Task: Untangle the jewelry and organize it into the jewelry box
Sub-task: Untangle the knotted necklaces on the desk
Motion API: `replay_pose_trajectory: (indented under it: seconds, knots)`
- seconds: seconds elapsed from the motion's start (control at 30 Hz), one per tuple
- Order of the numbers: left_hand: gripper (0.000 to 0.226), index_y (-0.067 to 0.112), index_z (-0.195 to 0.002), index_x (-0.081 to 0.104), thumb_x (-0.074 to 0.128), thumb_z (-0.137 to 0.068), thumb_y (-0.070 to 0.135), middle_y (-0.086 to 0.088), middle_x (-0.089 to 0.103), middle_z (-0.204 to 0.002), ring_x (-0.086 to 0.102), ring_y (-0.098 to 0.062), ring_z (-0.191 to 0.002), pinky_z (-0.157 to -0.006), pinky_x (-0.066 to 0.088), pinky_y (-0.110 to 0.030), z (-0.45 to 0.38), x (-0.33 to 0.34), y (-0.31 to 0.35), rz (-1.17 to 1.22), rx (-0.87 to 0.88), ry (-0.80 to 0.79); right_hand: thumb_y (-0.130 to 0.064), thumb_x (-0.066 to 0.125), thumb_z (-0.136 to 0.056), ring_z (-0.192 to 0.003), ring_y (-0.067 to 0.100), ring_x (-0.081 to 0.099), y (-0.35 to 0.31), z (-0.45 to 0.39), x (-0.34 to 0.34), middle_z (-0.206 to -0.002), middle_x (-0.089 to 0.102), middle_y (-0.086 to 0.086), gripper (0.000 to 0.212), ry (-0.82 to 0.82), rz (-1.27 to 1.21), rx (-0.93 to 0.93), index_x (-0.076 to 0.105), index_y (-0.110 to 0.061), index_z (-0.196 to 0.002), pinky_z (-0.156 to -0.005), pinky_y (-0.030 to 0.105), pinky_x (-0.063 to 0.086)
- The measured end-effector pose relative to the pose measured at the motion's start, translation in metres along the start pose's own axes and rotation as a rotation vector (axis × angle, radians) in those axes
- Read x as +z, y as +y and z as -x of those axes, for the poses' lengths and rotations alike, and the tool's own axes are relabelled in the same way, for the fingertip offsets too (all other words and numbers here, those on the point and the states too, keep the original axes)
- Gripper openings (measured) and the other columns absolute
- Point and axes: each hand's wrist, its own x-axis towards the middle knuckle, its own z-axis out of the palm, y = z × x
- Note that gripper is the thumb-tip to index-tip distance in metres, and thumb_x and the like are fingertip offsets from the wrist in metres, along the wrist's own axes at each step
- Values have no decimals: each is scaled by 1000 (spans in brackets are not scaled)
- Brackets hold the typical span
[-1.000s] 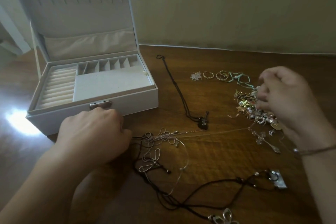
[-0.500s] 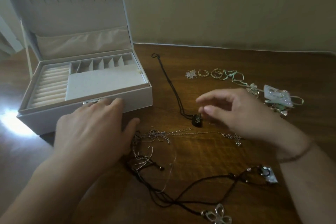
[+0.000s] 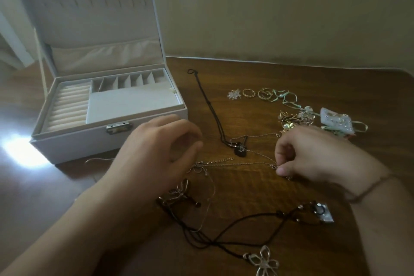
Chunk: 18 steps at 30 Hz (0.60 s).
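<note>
Since half a second back, right hand (image 3: 313, 152) has dropped onto the thin silver chain (image 3: 242, 163), pinching its right end. I read the chain's long axis as left-right, running to the knotted tangle of silver chain and dark cord (image 3: 190, 188) under the left hand (image 3: 156, 148), whose fingers curl loosely; grip can't tell. Pull goes rightward. Further back, open white jewelry box (image 3: 74, 141) sits behind-left, compartments seemingly unfilled.
</note>
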Motion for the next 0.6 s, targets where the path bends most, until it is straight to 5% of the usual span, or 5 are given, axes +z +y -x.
replay_pose_trajectory:
  seconds: [0.2, 0.33, 0.6]
  knots:
    - [8, 18, -92, 72, 66, -90, 14, 14, 61, -79, 59, -4, -77, -69, 48, -18, -3, -1, -11, 118, 41, 132, -26, 67, -91, -86, 3, 47, 2, 0, 6, -96, 48, -14, 8, -75, 31, -88, 60, -26, -86, -72, 23, 41]
    - [16, 21, -91, 72, 68, -89, 6, 13, 65, -81, 61, -6, -79, -71, 50, -22, -11, -5, -8, 136, -24, 142, -21, 61, -94, -86, 4, 45, -6, 6, 13, -99, 50, -10, 10, -24, 7, -173, 55, -25, -88, -78, 26, 41]
    - [22, 19, -114, 68, 57, -98, 31, 9, 71, -107, 65, -2, -102, -91, 52, -24, -56, 11, 44, 398, -71, -201, -4, 57, -93, -81, 2, 58, -7, 27, -28, -95, 59, -12, 28, -30, 56, -373, 53, -31, -91, -68, 19, 51]
